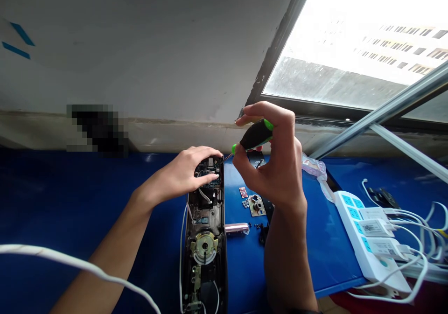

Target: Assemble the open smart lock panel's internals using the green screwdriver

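Observation:
A long black device housing (219, 216), open on its upper side, lies lengthwise in front of me. Inside it are a circuit board (211, 163), white wires and a round metal part (205, 246). My left hand (191, 169) grips the far end of the housing, thumb over the board and fingers across the far edge. In my right hand (276, 160) is a black and green screwdriver (257, 134), held tilted, its shaft pointing down-left to the housing's far right corner. Whether the tip sits on a screw is too small to tell.
Right of the housing lie a small red board (243, 192), a camera-like module (257, 205), loose screws and a pinkish cylinder (237, 229). A white power strip (367, 239) with plugged chargers and cables is at the right. A white cable (70, 260) crosses the lower left.

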Tool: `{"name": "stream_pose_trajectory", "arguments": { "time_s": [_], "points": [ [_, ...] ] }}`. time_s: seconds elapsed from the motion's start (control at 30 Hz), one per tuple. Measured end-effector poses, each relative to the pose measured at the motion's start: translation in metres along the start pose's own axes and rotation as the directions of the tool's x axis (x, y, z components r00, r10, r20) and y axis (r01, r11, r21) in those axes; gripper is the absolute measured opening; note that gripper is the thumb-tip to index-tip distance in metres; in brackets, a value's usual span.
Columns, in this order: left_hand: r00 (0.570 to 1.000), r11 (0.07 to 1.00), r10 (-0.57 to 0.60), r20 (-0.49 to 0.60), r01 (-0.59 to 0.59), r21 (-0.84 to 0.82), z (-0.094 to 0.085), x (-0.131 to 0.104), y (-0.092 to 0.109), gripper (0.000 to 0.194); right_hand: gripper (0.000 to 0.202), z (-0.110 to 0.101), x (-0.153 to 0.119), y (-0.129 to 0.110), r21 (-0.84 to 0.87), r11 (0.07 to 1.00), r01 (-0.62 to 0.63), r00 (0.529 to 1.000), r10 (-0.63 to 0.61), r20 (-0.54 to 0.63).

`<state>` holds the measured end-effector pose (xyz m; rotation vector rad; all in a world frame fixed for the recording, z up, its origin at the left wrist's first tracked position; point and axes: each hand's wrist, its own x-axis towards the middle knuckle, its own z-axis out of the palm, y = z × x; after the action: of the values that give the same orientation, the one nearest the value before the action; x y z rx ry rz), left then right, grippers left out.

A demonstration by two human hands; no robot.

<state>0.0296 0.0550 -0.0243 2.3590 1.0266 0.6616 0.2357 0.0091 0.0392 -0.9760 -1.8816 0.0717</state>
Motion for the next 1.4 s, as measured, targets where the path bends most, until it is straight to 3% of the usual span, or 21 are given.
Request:
{"name": "stream_pose_trajectory", "arguments": {
  "time_s": [0.17,0.33,0.53,0.7,0.9,1.07,1.27,1.4],
  "points": [
    [1.0,1.0,-0.001,0.001,0.001,0.003,0.0,-0.001,-0.001,0.05,0.039,0.0,0.0,0.002,-0.026,1.0,-0.013,1.0,0.012,-0.012],
    [1.0,1.0,-0.001,0.007,0.001,0.0,-0.001,0.0,0.0,0.049,0.049,0.0,0.0,0.001,0.024,1.0,0.013,1.0,-0.013,-0.004],
    [1.0,1.0,-0.005,0.015,0.005,0.007,-0.001,0.0,0.0,0.05,0.037,0.0,0.0,0.003,-0.034,0.999,-0.009,1.0,0.008,-0.014],
    [1.0,1.0,0.007,0.008,-0.007,0.005,-0.002,0.0,0.001,0.049,0.045,-0.002,0.0,0.0,0.01,1.0,0.003,1.0,-0.003,0.004],
    [1.0,1.0,0.008,0.011,-0.008,0.007,-0.002,0.0,-0.001,0.05,0.032,-0.004,0.002,-0.003,-0.024,0.999,-0.048,0.999,0.048,0.01],
    [1.0,1.0,0.009,-0.007,-0.009,0.016,-0.003,0.0,0.001,0.046,0.045,-0.004,0.002,-0.003,-0.02,1.0,-0.021,0.999,0.021,0.035],
    [0.999,0.999,0.005,-0.036,-0.004,0.035,-0.006,0.0,0.003,0.039,0.033,-0.008,0.003,-0.007,-0.037,0.997,-0.063,0.997,0.065,0.044],
    [0.997,0.999,0.019,-0.074,-0.016,0.045,-0.006,0.0,0.002,0.037,0.042,-0.011,0.005,-0.011,-0.016,0.997,-0.079,0.993,0.08,0.09]
  ]
}}
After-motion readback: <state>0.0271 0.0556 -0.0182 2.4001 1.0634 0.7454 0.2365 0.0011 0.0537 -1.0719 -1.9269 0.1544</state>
